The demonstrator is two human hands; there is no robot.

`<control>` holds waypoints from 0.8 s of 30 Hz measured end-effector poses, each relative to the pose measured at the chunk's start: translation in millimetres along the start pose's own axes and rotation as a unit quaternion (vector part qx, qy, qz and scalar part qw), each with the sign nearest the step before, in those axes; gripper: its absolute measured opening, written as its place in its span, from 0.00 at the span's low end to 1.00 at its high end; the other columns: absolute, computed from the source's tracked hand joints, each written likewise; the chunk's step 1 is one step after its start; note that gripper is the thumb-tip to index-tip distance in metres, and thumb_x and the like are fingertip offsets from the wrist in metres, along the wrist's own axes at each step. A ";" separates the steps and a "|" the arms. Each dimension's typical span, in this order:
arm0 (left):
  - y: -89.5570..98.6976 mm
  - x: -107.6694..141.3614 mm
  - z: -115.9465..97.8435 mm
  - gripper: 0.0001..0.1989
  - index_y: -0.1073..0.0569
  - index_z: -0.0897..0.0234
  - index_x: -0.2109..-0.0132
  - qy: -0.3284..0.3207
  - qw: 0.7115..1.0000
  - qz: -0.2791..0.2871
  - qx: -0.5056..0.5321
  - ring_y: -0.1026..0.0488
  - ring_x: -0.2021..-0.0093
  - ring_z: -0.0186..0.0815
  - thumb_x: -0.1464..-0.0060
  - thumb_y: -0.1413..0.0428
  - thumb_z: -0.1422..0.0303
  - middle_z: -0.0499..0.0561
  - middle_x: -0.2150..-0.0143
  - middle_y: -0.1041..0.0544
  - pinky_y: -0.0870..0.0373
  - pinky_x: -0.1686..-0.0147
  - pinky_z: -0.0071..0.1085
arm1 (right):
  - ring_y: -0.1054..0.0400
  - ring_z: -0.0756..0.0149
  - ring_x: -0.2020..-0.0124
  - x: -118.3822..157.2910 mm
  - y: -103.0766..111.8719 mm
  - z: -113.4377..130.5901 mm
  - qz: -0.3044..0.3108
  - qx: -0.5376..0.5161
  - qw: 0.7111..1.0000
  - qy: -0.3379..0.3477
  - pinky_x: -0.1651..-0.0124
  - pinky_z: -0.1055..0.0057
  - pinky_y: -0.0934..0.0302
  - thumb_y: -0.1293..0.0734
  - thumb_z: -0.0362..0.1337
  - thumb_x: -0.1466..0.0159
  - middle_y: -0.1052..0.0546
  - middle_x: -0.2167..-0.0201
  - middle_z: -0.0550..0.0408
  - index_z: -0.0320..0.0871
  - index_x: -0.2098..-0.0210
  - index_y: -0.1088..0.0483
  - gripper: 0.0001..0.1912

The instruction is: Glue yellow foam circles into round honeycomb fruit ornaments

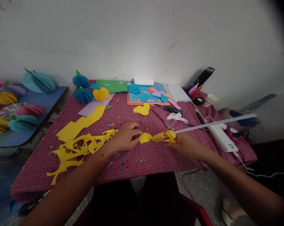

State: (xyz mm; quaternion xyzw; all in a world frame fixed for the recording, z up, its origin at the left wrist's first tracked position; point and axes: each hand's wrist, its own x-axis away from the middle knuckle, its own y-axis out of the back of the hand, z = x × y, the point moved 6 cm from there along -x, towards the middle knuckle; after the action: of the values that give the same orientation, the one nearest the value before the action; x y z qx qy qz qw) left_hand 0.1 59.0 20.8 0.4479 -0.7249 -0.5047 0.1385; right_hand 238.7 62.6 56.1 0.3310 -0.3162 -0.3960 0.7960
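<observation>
Centrally, left hand [126, 137], fingers curled, steadies yellow paper piece [145, 137], seemingly for glue; right hand [184, 145] grips glue gun [164, 137], nozzle beside it.

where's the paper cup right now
In the head view, the cup is at the far right of the table, just right of the black roll and beyond the white power strip.

And there's a strip of bare checked cloth [137, 166] along the near edge, open to a low pass; over on the left, yellow offcuts [72, 150] clutter the way, while pliers [169, 108] and a white power strip [223, 138] block the right.
</observation>
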 end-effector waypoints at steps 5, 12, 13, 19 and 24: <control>0.4 0.2 -0.7 0.15 0.21 0.54 0.47 -0.004 1.000 -0.005 0.006 0.30 0.42 0.45 0.40 0.44 0.68 0.54 0.43 0.27 0.33 0.41 0.47 | 0.23 0.58 0.66 3.9 10.6 4.4 -0.016 0.019 1.000 -0.007 0.61 0.66 0.32 0.33 0.37 0.38 0.16 0.66 0.56 0.48 0.62 0.20 0.09; 1.1 -0.2 -0.4 0.15 0.20 0.55 0.48 -0.005 1.000 -0.006 0.006 0.30 0.42 0.46 0.41 0.43 0.69 0.55 0.44 0.27 0.33 0.41 0.47 | 0.32 0.62 0.79 26.1 29.6 -23.2 -0.035 -0.028 0.993 -0.107 0.76 0.68 0.41 0.33 0.48 0.37 0.25 0.80 0.56 0.45 0.69 0.26 0.13; 0.6 0.0 0.1 0.15 0.20 0.55 0.48 -0.005 1.000 -0.006 0.007 0.30 0.42 0.46 0.40 0.43 0.69 0.55 0.44 0.27 0.33 0.40 0.47 | 0.33 0.63 0.79 29.7 33.7 -29.9 -0.047 -0.054 0.991 -0.117 0.76 0.68 0.42 0.34 0.49 0.37 0.26 0.81 0.56 0.45 0.72 0.27 0.15; 10.3 4.4 -0.3 0.14 0.20 0.58 0.49 0.002 0.998 -0.043 0.053 0.28 0.41 0.42 0.38 0.46 0.71 0.55 0.44 0.25 0.30 0.41 0.42 | 0.32 0.62 0.76 46.5 55.3 -84.1 -0.118 -0.154 0.966 -0.173 0.73 0.66 0.41 0.31 0.56 0.40 0.24 0.76 0.50 0.43 0.74 0.28 0.22; 40.1 -13.9 8.2 0.11 0.21 0.61 0.52 0.028 0.994 -0.107 0.006 0.24 0.48 0.40 0.37 0.47 0.70 0.54 0.52 0.20 0.27 0.45 0.41 | 0.37 0.65 0.78 54.5 54.4 -121.3 -0.071 -0.194 0.965 -0.162 0.77 0.68 0.45 0.32 0.62 0.40 0.27 0.77 0.55 0.45 0.72 0.29 0.25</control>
State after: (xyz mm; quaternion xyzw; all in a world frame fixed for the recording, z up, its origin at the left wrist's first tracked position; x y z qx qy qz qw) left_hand -17.9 78.5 54.9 0.5375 -0.6721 -0.4992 0.1012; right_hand 380.9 75.8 41.1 0.1234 -0.3343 -0.5535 0.7528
